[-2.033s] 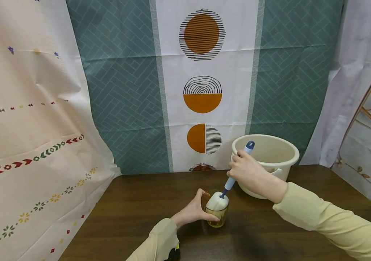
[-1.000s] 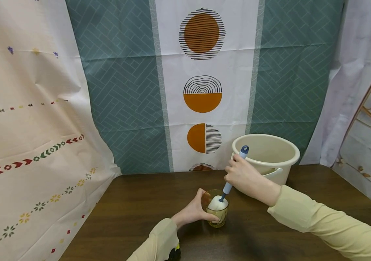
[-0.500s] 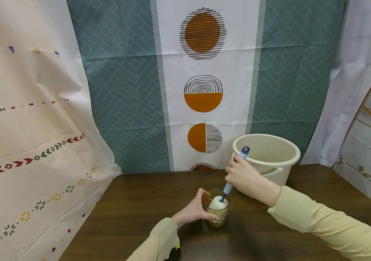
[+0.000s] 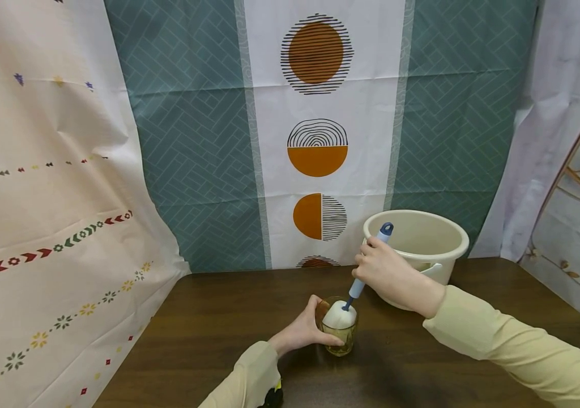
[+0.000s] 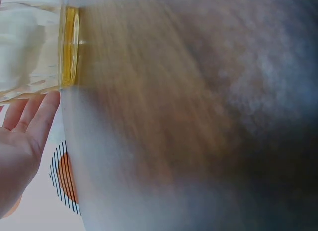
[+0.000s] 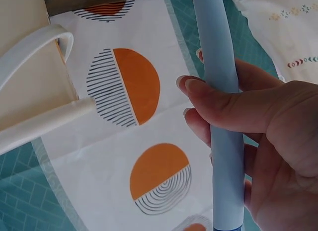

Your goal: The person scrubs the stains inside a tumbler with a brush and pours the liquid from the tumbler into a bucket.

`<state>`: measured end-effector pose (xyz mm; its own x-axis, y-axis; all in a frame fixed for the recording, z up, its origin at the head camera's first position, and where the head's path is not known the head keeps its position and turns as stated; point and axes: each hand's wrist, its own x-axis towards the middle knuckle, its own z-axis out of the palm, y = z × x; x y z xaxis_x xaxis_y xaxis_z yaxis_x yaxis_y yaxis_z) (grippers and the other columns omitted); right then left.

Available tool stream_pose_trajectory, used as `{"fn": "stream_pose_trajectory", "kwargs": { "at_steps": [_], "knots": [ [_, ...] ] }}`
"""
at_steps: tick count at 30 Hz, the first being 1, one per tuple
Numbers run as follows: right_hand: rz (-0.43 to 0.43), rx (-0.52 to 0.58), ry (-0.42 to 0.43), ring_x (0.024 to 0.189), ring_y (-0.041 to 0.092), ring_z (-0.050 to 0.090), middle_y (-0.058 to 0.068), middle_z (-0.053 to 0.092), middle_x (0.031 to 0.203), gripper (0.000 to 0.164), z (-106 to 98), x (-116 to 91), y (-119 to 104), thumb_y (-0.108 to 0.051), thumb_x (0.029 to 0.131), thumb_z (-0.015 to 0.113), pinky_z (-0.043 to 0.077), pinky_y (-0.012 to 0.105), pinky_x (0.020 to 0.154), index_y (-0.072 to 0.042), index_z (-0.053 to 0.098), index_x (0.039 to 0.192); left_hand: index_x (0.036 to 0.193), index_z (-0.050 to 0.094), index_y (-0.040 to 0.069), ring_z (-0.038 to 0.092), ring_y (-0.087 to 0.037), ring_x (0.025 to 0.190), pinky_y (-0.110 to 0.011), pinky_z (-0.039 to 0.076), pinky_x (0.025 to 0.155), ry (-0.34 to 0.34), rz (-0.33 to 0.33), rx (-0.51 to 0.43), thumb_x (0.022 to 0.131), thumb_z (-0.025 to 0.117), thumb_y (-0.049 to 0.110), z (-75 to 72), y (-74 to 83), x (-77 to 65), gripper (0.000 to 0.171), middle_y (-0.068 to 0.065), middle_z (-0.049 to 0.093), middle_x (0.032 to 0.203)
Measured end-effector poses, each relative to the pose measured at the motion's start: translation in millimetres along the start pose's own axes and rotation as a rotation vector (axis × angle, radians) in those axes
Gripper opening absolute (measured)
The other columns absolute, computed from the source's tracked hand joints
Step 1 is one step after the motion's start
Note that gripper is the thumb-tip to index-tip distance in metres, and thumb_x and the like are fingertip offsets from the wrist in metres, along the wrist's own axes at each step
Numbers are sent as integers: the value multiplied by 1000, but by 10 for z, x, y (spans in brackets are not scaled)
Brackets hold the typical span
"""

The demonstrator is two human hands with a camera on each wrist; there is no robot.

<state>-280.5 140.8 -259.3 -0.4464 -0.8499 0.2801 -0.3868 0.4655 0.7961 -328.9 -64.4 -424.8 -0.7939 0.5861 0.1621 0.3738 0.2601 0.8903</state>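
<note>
An amber-tinted drinking glass [image 4: 347, 343] stands upright at the middle of the wooden table, and my left hand [image 4: 301, 330] grips its left side between thumb and fingers. My right hand [image 4: 397, 276] grips the light blue handle [image 6: 224, 166] of a sponge cup brush, thumb and fingers wrapped around it. The brush slants down to the left, its white sponge head [image 4: 339, 315] partly inside the glass and bulging above the rim. In the left wrist view the glass [image 5: 35, 52] shows from its side with the pale sponge blurred inside.
Behind the right hand stands a cream bucket [image 4: 440, 273] with a white handle. A small black and yellow object [image 4: 272, 395] lies beside the left sleeve, mostly hidden. Patterned cloth hangings [image 4: 198, 170] rise behind the table [image 4: 218, 317] and at both sides.
The right hand pushed the brush down into the glass after the first frame; now brush and hand are slightly higher again, more sponge showing. Left hand and glass stay in place.
</note>
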Motion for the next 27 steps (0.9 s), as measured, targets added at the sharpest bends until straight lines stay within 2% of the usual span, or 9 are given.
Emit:
{"fn": "stream_pose_trajectory", "kwargs": {
  "at_steps": [5,11,19,21,27],
  "knots": [
    [12,-17,36,66,18,50,-2,52,63,14,-29,0,30,-13,69,74,33,32,67,-23,64,65,109,34,10,48,-14,94,-31,39,80,9,4,12,67,81,24,-5,2,5,64,-2,46,104],
    [22,-2,22,66,18,50,-2,53,64,13,-42,4,50,-13,67,75,33,32,66,-23,67,68,108,34,10,49,-14,94,-30,39,80,9,17,5,67,81,23,1,10,2,64,-2,47,104],
    [52,27,28,65,20,49,0,53,64,13,-76,9,109,-12,66,77,31,32,63,-20,67,68,108,33,9,49,-14,94,-32,39,80,16,2,-3,67,81,18,1,46,-7,64,-1,47,105],
    [54,31,34,65,20,49,0,52,64,14,-77,7,112,-12,65,77,31,32,63,-20,67,67,107,34,8,49,-15,94,-32,39,80,15,0,-11,67,81,16,-6,127,-38,63,-2,47,105],
    [59,29,26,66,20,49,0,52,64,15,-61,-3,109,-11,64,78,31,33,63,-20,66,67,108,34,9,49,-14,94,-32,39,81,15,-2,-6,67,81,18,3,67,-20,63,-1,46,105]
  ]
}}
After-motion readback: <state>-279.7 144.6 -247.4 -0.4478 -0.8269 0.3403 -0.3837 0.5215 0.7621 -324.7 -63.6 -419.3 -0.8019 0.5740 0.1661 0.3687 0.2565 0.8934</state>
